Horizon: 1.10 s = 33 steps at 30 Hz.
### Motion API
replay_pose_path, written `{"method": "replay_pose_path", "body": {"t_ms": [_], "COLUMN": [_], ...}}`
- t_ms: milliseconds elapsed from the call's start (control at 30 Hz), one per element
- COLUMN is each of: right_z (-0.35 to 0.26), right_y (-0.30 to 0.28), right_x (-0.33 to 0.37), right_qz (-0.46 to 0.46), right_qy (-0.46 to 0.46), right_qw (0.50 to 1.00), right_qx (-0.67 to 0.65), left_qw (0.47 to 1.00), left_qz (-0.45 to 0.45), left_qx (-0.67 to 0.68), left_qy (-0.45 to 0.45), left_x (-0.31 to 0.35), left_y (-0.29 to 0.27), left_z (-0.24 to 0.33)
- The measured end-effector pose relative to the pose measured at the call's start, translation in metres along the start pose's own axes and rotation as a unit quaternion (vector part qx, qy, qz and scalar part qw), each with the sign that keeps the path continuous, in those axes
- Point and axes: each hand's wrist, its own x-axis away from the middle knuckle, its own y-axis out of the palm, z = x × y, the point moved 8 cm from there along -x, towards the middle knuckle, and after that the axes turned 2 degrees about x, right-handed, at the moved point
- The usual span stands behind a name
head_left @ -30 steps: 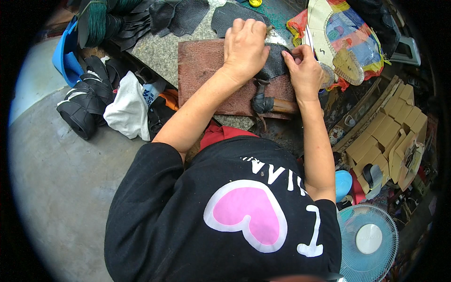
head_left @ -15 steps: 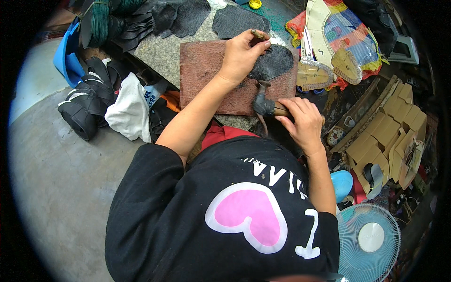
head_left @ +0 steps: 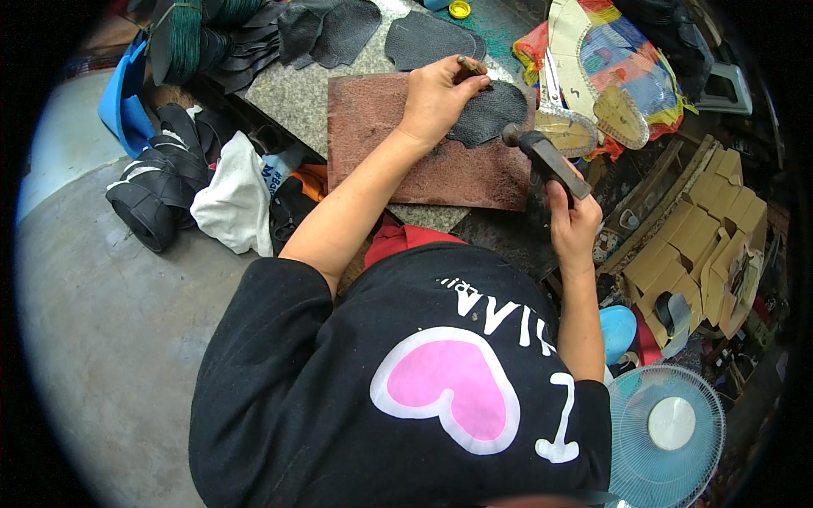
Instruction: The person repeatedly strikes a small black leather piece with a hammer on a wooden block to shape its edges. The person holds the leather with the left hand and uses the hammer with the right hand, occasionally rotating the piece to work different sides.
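Pinched in my left hand (head_left: 434, 103) is a short, stubby punch-like tool (head_left: 467, 65), its upper end showing above the fingers. Its lower tip is hidden by the hand, which rests at the upper left edge of a rounded black leather piece (head_left: 495, 117). That leather lies on a worn reddish-brown board (head_left: 366, 127). My right hand (head_left: 577, 222) is closed around a hammer (head_left: 549, 159), whose dark metal head is raised beside the board's right side. The hammer's handle is mostly hidden behind its head and my fingers.
More black leather pieces (head_left: 432, 41) lie on the speckled stone slab (head_left: 292, 97) beyond the board. Pale templates (head_left: 566, 133) and scissors (head_left: 551, 80) rest at the right. Cardboard (head_left: 686, 241) and a fan (head_left: 669, 423) stand to my right; a white cloth (head_left: 233, 199) hangs left.
My right hand has lifted and tilted the hammer, bringing its head up and to the right, away from the board's front edge. My left hand stays almost still with the tool.
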Motion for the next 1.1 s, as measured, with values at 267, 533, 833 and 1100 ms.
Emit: {"method": "replay_pose_path", "body": {"t_ms": [267, 533, 833, 1100], "right_z": [-0.089, -0.041, -0.035, -0.041], "right_y": [-0.058, -0.019, -0.007, 0.035], "right_x": [-0.009, -0.027, -0.032, 0.010], "right_qz": [0.171, 0.067, 0.100, -0.059], "right_qy": [-0.132, -0.029, -0.041, -0.161], "right_qw": [0.955, 0.986, 0.991, 0.974], "right_qx": [-0.204, 0.150, 0.074, 0.147], "left_qw": [0.922, 0.923, 0.927, 0.989], "left_qz": [-0.029, -0.009, -0.012, 0.028], "left_qx": [-0.278, -0.256, -0.256, -0.088], "left_qy": [0.268, 0.286, 0.275, 0.112], "left_x": [0.010, 0.018, 0.013, 0.007], "left_y": [0.025, 0.028, 0.026, 0.002], "left_z": [0.052, 0.055, 0.051, 0.017]}}
